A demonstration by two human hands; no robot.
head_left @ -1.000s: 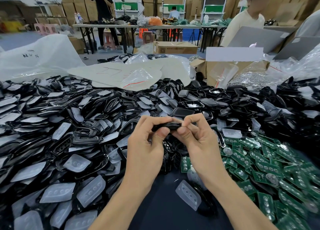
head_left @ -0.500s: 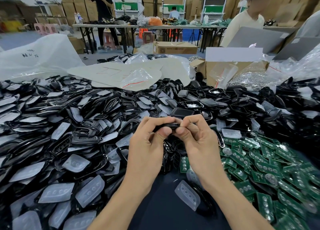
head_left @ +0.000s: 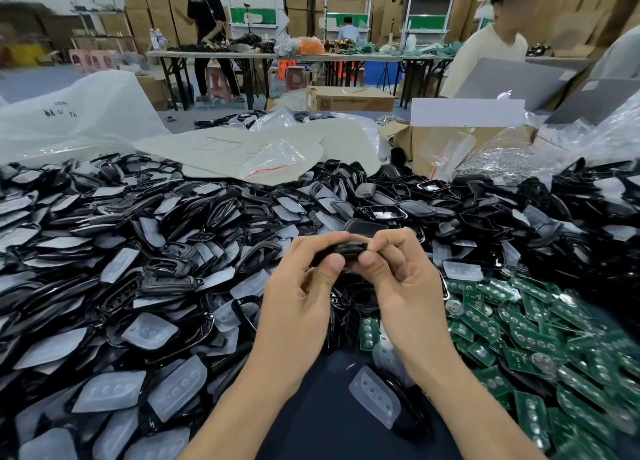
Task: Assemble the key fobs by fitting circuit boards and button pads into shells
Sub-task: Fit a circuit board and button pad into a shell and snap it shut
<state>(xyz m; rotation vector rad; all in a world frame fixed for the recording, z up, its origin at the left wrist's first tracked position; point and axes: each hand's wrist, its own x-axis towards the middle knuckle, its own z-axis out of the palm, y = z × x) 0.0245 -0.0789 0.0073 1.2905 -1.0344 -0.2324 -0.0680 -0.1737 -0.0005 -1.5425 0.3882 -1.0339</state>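
A black key fob shell is held edge-on between both hands at the centre of the view. My left hand pinches its left end between thumb and curled fingers. My right hand pinches its right end the same way, thumbs nearly touching. What is inside the shell is hidden. A heap of black shells mixed with translucent button pads covers the left and middle. Green circuit boards lie piled at the right.
One loose button pad lies on the dark table between my forearms. Plastic bags, a cardboard sheet and a box stand behind the heap. A person sits at the far right; others work at distant tables.
Both hands keep squeezing the shell in the same spot; the fingers have shifted only slightly along its edges.
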